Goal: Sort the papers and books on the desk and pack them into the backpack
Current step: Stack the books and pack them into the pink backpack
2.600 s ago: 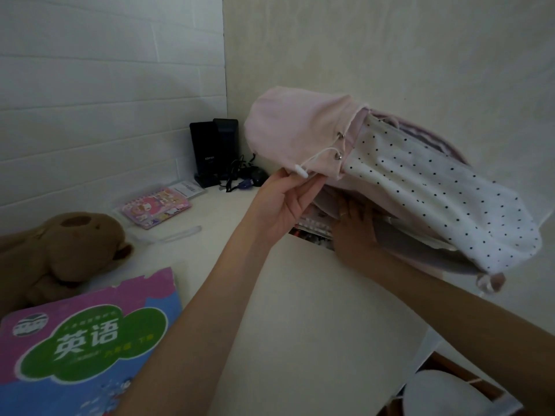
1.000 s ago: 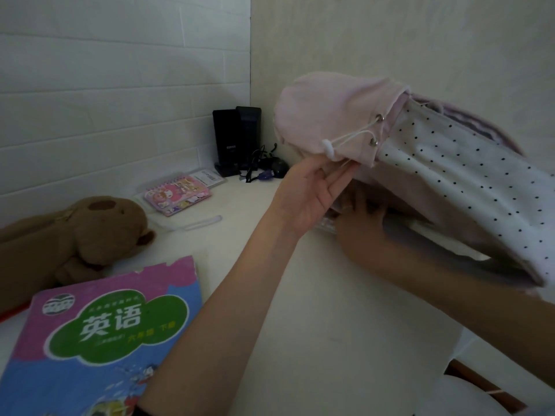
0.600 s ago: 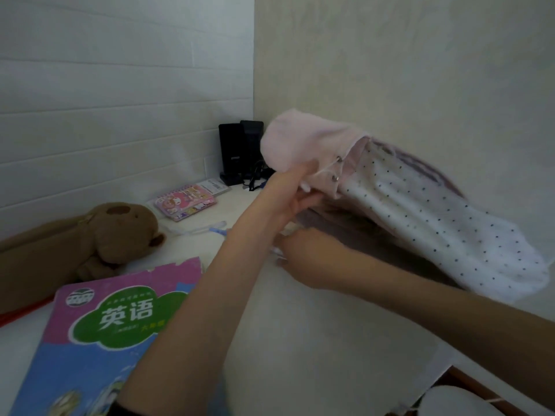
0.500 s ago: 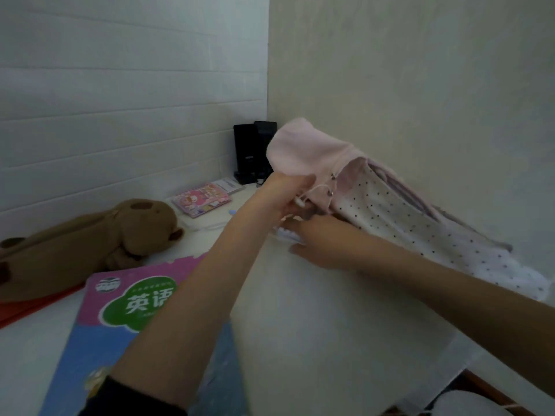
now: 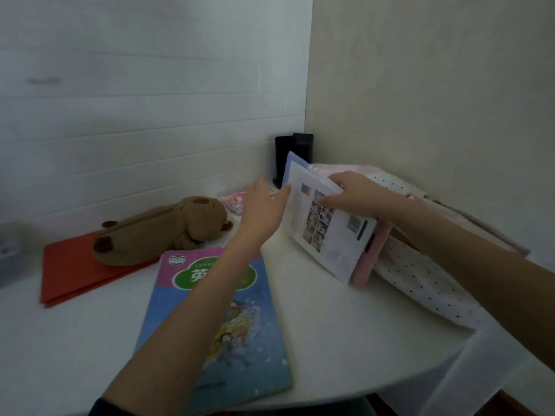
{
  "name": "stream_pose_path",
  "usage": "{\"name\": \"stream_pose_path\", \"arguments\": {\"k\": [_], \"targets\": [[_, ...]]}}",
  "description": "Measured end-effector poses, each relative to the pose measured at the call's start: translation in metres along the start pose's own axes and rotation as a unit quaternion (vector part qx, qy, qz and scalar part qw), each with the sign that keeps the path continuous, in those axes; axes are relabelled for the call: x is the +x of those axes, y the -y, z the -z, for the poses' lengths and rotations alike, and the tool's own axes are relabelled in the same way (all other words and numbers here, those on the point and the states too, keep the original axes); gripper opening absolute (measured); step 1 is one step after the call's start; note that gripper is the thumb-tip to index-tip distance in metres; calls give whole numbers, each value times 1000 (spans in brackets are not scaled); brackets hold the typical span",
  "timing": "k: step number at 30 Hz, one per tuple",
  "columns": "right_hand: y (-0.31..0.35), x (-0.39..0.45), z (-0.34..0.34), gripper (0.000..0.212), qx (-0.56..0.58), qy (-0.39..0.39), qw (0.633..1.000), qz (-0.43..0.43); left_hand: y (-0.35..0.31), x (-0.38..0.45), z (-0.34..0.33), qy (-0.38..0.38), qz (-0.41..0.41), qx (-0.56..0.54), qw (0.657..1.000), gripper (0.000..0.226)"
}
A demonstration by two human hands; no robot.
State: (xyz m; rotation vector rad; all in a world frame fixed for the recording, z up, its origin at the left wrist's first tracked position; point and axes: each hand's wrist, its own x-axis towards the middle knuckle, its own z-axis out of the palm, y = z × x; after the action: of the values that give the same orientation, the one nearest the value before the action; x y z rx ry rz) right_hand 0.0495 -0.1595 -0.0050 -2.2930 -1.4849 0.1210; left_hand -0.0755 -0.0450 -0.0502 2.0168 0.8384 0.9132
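The pink backpack (image 5: 420, 274) with its white dotted lining lies on its side at the desk's right. My right hand (image 5: 351, 192) grips the top edge of a stack of books (image 5: 330, 232), which stands tilted with its lower end at the bag's mouth. My left hand (image 5: 264, 210) hovers open just left of that stack, fingers straight, with its fingertips by the stack's left edge. A blue and pink textbook (image 5: 222, 319) with a green cloud on the cover lies flat under my left forearm. A red folder (image 5: 72, 268) lies at the left.
A brown plush toy (image 5: 162, 229) lies on the red folder. A small pink notebook (image 5: 235, 202) and a black device (image 5: 292, 154) sit in the back corner by the walls. The white desk (image 5: 345, 325) has a rounded front right edge.
The backpack has dropped from being held up to lying flat. My left hand let go of its pink rim. My right hand now holds a book stack upright at the bag's mouth.
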Motion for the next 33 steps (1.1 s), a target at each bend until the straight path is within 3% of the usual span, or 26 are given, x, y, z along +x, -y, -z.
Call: {"name": "stream_pose_path", "arguments": {"k": [1, 3, 5, 7, 9, 12, 15, 17, 19, 22, 26, 30, 33], "targets": [[8, -1, -1, 30, 12, -24, 1000, -3, 5, -6, 2, 83, 121, -88, 985, 71], [26, -3, -12, 32, 7, -66, 998, -4, 7, -18, 6, 205, 282, -306, 886, 93], [49, -8, -28, 29, -17, -79, 997, 13, 9, -21, 7, 214, 276, -425, 835, 99], [67, -14, -49, 27, -52, -47, 997, 43, 12, -26, 10, 171, 270, -446, 836, 72], [74, -17, -70, 42, -61, 48, 995, 63, 26, -33, 18, 108, 298, -460, 829, 40], [55, -22, -88, 63, 12, 170, 984, 47, 63, -40, 38, 74, 301, -466, 829, 39], [26, -17, -104, 89, 143, 106, 983, 44, 83, -37, 55, 95, 290, -441, 844, 37], [20, -10, -112, 102, 267, 49, 962, 41, 87, -34, 62, 106, 273, -438, 850, 38], [20, -1, -118, 96, 399, -2, 917, 16, 89, -34, 61, 99, 263, -448, 849, 55], [18, 11, -129, 67, 533, -59, 843, -38, 93, -31, 58, 73, 264, -467, 841, 74], [15, 18, -149, 39, 632, 4, 772, -71, 94, -28, 60, 60, 269, -467, 840, 60], [10, 19, -153, 33, 670, 20, 738, -75, 96, -30, 60, 28, 262, -426, 865, 30], [9, 18, -153, 24, 660, 16, 748, -72, 84, -36, 58, 22, 266, -400, 877, 38]]}}
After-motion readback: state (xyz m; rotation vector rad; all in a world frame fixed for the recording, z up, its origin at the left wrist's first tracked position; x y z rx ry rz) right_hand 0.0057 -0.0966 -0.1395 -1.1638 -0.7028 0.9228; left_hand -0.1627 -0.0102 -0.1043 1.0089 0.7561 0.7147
